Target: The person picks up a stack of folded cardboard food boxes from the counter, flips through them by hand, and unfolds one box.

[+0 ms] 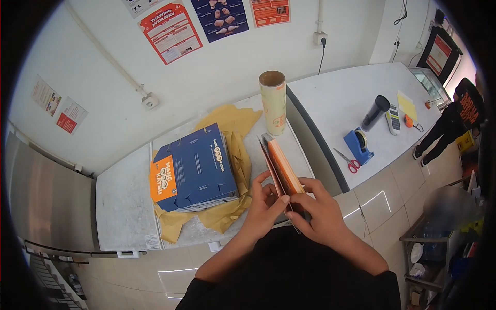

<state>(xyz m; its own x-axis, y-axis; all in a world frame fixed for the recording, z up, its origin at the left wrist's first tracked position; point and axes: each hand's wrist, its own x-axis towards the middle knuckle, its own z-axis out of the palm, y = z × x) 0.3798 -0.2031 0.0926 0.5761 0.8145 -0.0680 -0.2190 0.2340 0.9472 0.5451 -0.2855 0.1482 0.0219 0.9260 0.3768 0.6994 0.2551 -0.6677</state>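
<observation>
Between my two hands stands a part-folded cardboard box (281, 168), orange on its right side and seen almost edge-on. My left hand (267, 206) grips its left panel near the bottom, thumb pressed inward. On the right panel, my right hand (319, 209) has its fingers curled round the edge, with the thumb close to the left thumb. To the left lies a stack of flat blue and orange printed box blanks (199, 160). Crumpled brown wrapping paper (240, 121) spreads under and around that stack. Behind the held box, a wide roll of film (274, 106) stands upright.
The white chest top (121, 206) adjoins another white counter (330, 98) at right. That counter carries a blue tape dispenser (356, 147), red-handled scissors (352, 164), a black cylinder (374, 113) and a calculator-like device (393, 121). A person (449, 119) stands beyond; shelves (429, 240) are lower right.
</observation>
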